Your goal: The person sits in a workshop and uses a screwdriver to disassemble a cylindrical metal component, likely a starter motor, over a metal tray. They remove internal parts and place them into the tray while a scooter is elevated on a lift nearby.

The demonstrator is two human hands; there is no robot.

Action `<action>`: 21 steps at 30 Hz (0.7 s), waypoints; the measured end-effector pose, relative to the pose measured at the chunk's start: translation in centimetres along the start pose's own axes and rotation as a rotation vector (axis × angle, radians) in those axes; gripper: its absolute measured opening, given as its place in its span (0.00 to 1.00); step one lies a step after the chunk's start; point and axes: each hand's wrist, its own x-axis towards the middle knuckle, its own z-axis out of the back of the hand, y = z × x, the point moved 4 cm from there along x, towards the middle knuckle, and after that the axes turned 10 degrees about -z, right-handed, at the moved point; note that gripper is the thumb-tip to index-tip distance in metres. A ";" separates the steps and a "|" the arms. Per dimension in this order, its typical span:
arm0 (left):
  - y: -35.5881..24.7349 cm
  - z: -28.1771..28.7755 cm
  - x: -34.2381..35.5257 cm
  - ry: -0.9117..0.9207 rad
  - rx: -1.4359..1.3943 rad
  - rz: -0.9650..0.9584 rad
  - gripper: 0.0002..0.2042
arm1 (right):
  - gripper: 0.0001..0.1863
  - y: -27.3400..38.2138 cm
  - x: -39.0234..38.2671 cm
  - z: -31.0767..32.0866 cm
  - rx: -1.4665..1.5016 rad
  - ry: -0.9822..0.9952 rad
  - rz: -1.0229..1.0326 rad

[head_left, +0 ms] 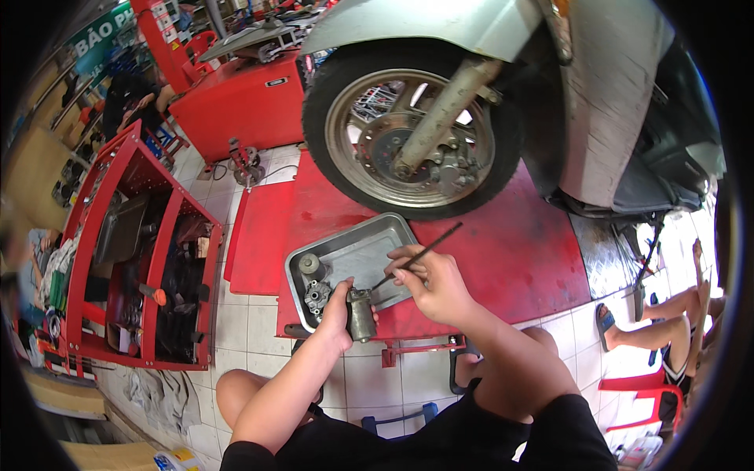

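My left hand (pixel 338 314) is closed around a dirty cylindrical metal motor (pixel 361 322), held upright just over the near edge of a metal tray (pixel 365 255). Pinched in the fingers of my right hand (pixel 430 284) is a thin dark rod (pixel 440 239). It slants down to the left, its lower end at the top of the motor; whether it touches, I cannot tell. At the tray's left side lie a short metal cylinder (pixel 309 265) and a cast metal part (pixel 318 296) with a round boss.
The tray rests on a red lift platform (pixel 503 259), below a scooter's front wheel (pixel 412 141). A red tool cart (pixel 141 259) stands left, with an orange-tipped tool on it. At right are another person's legs (pixel 652 334) and a red plastic chair (pixel 644 388).
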 end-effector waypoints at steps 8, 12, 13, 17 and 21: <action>-0.9 -3.5 3.5 0.011 0.196 -0.227 0.24 | 0.10 -2.2 1.4 3.2 -0.243 -0.145 -0.099; -1.8 -5.1 4.7 0.029 0.430 -0.376 0.23 | 0.09 -2.5 1.2 4.5 -0.327 -0.169 -0.113; -1.2 -4.9 5.0 0.031 0.497 -0.404 0.22 | 0.08 -3.1 0.6 4.7 -0.294 -0.165 -0.096; -1.4 -5.7 6.2 0.066 0.589 -0.440 0.22 | 0.08 -5.6 -0.6 4.9 -0.104 -0.135 -0.033; -1.8 -6.7 6.5 0.078 0.561 -0.345 0.23 | 0.08 -5.6 -1.4 6.2 -0.294 -0.117 0.012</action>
